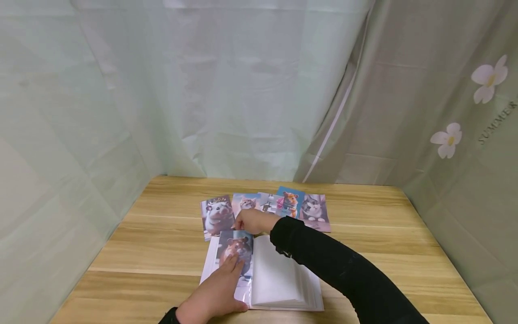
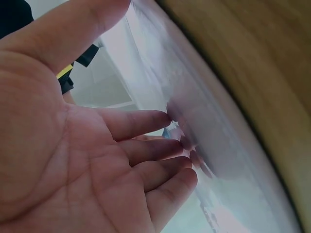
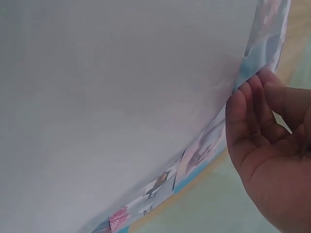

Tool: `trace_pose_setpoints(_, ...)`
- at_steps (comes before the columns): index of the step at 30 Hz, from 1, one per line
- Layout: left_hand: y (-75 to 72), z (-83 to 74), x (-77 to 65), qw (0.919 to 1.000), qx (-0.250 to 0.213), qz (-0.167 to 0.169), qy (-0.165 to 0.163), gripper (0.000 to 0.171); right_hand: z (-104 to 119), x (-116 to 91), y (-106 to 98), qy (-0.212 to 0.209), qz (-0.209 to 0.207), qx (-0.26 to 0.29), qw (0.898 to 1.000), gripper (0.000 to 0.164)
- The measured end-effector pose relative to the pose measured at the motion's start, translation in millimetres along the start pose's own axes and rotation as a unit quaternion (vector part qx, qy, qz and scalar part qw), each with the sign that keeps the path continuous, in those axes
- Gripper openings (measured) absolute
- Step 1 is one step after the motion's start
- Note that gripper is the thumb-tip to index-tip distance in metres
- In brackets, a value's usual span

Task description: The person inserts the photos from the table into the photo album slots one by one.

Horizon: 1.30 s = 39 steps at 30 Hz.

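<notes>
An open photo album (image 1: 279, 274) lies near the front of the table. A brown hamster picture card (image 1: 238, 246) is on its left page, its top edge standing a little above the page. My left hand (image 1: 220, 285) rests on that page, fingers extended over the card and thumb at the album's lower edge. In the left wrist view, the fingertips (image 2: 181, 143) touch the glossy plastic sleeve. My right hand (image 1: 252, 221) reaches across and pinches the card's top edge. In the right wrist view, the right hand (image 3: 272, 131) has thumb and fingers together; a white page hides part of the card.
Behind the album lie several picture cards: a crowned white hamster card (image 1: 218, 217), a kitten card (image 1: 246, 201), a blue hamster card (image 1: 290, 201) and a grey cat card (image 1: 315, 211). Pale curtains (image 1: 243, 90) surround the wooden table (image 1: 376, 270).
</notes>
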<state>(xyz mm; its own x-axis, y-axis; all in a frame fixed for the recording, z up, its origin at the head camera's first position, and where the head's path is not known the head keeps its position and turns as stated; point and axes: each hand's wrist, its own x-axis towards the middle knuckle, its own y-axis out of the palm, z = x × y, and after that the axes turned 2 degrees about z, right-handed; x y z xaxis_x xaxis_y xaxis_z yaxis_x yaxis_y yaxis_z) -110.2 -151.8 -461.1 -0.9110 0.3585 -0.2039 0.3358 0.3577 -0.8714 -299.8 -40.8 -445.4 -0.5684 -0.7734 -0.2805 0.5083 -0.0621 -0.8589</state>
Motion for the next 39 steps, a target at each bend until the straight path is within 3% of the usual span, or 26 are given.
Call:
trace_pose_setpoints(12, 0.1, 0.5, 0.4, 1.0000, 0.000, 0.004, 0.000, 0.103, 3.5, -3.7, 2.1, -0.003, 0.008, 0.026, 1.000, 0.032)
trace_pose_setpoints(39, 2.7, 2.4, 0.8, 1.0000, -0.007, -0.002, 0.005, 0.102, 7.2, -1.5, 12.9, -0.019, 0.026, 0.008, 0.999, 0.028)
